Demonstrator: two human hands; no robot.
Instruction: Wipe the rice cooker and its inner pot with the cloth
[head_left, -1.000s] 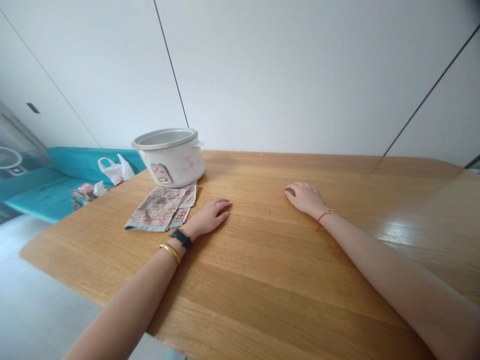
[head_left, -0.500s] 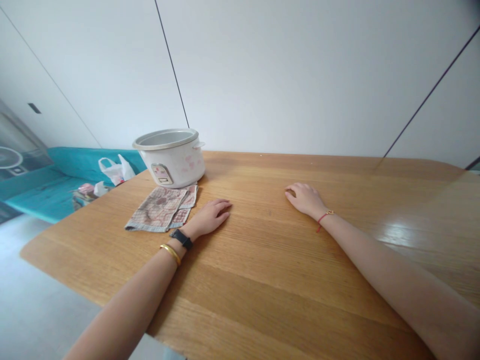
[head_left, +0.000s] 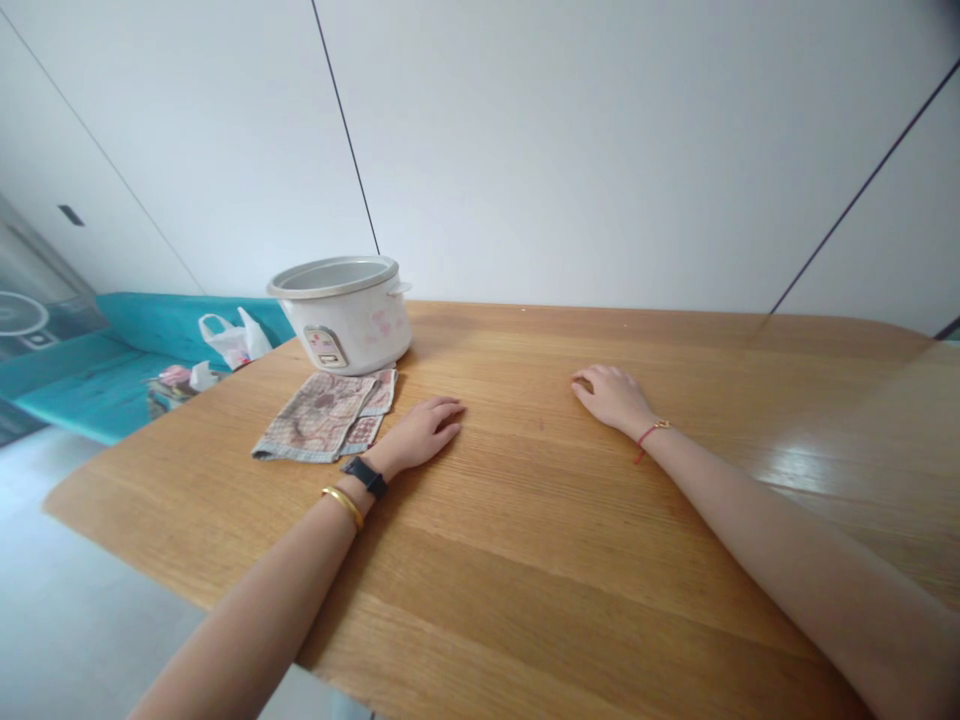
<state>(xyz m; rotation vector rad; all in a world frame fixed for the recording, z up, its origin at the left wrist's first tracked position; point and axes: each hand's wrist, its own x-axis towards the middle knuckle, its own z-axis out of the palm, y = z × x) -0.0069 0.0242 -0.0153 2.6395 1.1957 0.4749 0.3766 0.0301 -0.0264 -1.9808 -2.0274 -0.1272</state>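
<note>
White and open-topped, your cooker (head_left: 356, 330) stands left on the table (head_left: 510, 570), behind the cloth (head_left: 311, 418); its grey inner wall shows, its bottom is hidden. Your left hand (head_left: 418, 436), just beside the cloth, and your right hand (head_left: 615, 400) lie relaxed and released. The contents of the bag (head_left: 234, 345) on the sofa (head_left: 82, 390) are unclear.

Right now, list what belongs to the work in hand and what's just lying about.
Likely in use:
table, beneath left hand and right hand
cloth, beside left hand
cooker, beyond the cloth

Lying about:
plastic bag, at the sofa
pink clutter
</note>
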